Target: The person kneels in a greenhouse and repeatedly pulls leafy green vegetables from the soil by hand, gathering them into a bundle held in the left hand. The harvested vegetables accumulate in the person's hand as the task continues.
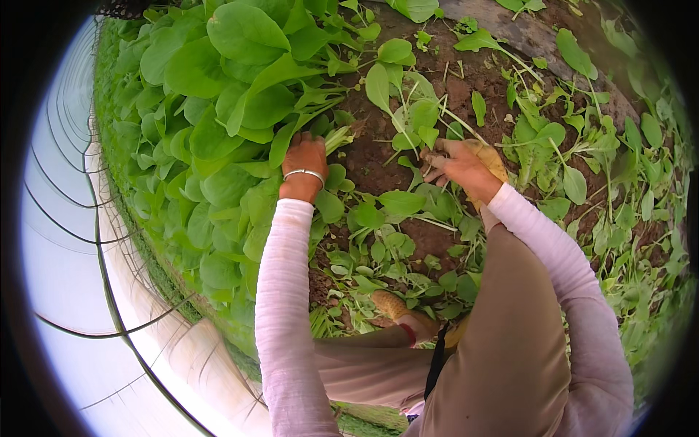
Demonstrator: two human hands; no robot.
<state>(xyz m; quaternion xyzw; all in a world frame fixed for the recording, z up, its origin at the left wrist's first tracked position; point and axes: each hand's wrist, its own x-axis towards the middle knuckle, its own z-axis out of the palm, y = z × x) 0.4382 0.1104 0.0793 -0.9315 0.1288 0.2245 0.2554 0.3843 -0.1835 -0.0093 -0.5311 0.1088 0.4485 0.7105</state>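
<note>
My left hand (304,164), with a metal bangle at the wrist, is closed around a bunch of leafy greens at the edge of the standing crop. Pale stem ends of the bunch (339,139) stick out to the right of the fingers; the leaves spread up and left. Over the bare soil, my right hand (457,163) has its fingers apart and bent, and I see nothing held in them. Loose leaves (423,112) with long stalks lie just above its fingertips. The palm side of both hands is largely hidden.
Dense broad-leaved greens (218,164) fill the left. Cut leaves (546,134) litter the brown soil (377,155) to the right. My bent knee (508,284) and yellow shoe (390,305) are below. A hooped greenhouse wall (101,240) curves along the far left.
</note>
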